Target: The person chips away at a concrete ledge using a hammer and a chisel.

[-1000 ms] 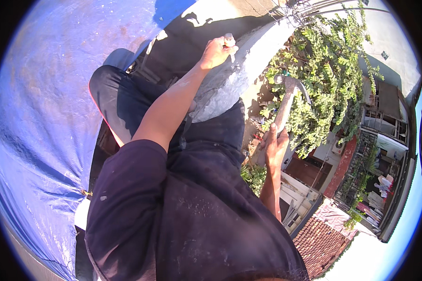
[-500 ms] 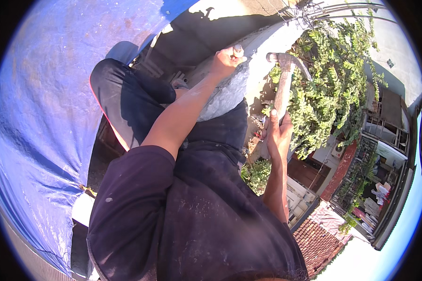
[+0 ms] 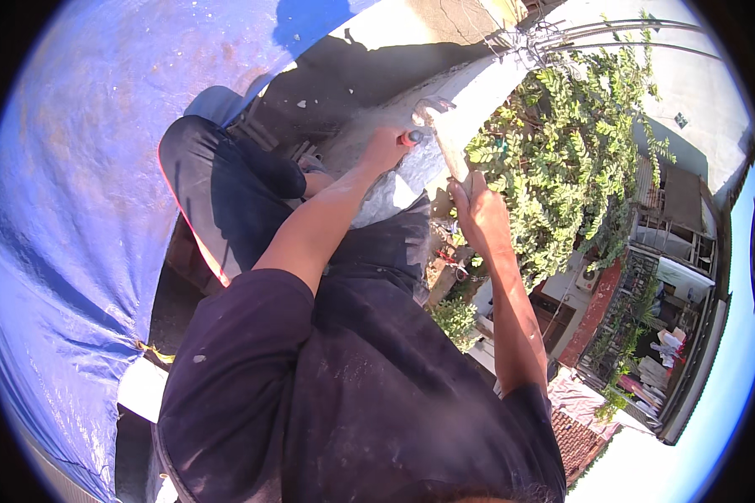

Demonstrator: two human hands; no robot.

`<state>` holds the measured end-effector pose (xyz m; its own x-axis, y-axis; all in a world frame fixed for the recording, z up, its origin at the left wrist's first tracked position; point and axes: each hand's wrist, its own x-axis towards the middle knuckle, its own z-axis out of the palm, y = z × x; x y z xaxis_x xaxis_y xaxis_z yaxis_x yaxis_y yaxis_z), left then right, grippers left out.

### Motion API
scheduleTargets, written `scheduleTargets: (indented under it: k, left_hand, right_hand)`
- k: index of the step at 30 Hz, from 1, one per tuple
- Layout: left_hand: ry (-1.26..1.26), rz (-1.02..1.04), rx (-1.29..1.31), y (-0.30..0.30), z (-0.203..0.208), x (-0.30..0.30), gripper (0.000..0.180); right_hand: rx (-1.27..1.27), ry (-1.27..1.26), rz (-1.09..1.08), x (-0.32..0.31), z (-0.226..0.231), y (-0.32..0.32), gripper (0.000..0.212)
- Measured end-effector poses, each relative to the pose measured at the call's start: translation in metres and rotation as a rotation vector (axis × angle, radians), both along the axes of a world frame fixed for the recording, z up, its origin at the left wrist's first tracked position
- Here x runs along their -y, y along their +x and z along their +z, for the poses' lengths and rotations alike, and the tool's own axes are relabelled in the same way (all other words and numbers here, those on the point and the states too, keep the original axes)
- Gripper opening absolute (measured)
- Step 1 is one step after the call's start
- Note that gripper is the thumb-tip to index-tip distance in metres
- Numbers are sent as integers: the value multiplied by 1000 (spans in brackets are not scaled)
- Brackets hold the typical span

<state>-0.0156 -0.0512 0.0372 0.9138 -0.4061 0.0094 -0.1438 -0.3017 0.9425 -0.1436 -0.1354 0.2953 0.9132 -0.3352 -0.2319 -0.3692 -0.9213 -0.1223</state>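
My left hand [image 3: 384, 149] is closed around what looks like a chisel [image 3: 413, 137]; only its round butt end shows, its tip hidden below the fist. Beneath lies the grey, dusty top of a concrete wall [image 3: 377, 208], which I sit astride. My right hand [image 3: 485, 214] grips the wooden handle of a claw hammer [image 3: 450, 151]. The slightly blurred hammer head is just beyond the chisel's butt, close to it; I cannot tell whether they touch.
A blue tarpaulin [image 3: 84, 184] spreads along my left. To my right grows a leafy green bush [image 3: 554, 159], with houses and a tiled roof [image 3: 580, 444] far below. Several cables [image 3: 621, 33] run from a tangle of wire [image 3: 516, 46] ahead on the wall.
The hammer has swung left and down, from above the bush to beside the chisel. My left hand has shifted slightly left and nearer to me. Small pale specks now show over the shadow.
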Motion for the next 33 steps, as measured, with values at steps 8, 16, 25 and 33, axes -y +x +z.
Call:
scheduleTargets:
  k: [8, 16, 25, 33]
  left_hand:
    - [-235, 376, -291, 22, -19, -44, 24]
    - [-506, -97, -34, 69, 30, 8, 9]
    - [-530, -106, -191, 59, 34, 23, 17]
    - [-307, -70, -168, 56, 60, 32, 32]
  right_hand:
    - [383, 428, -319, -24, 25, -36, 36]
    - [327, 617, -436, -16, 11, -40, 41]
    - [287, 550, -273, -12, 39, -8, 36]
    - [694, 421, -5, -29, 87, 41, 24]
